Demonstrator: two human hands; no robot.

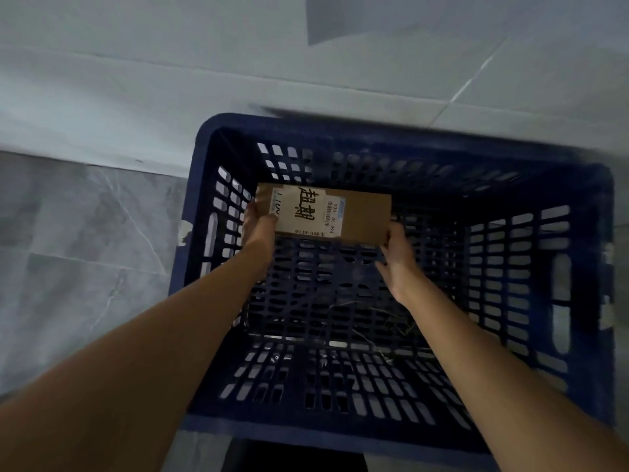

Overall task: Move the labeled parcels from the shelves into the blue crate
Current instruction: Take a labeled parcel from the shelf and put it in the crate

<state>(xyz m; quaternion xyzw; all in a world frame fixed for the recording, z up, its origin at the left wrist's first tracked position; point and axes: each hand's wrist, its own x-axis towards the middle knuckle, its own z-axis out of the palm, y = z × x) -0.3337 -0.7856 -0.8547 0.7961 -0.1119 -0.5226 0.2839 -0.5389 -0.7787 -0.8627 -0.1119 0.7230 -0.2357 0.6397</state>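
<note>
My left hand [260,223] and right hand [394,245] pinch the parcel [340,214] by its short ends, inside the crate [578,301] at its far left. It looks light and stiff to me; end grips suit it.

You look down into the dark blue slotted plastic crate [575,301] that stands on the grey tiled floor [85,250]. Your left hand [260,229] grips the left end of a flat brown cardboard parcel with a white printed label [340,214], and your right hand [396,253] holds its right near corner. The parcel is inside the crate, near the far left corner.
</note>
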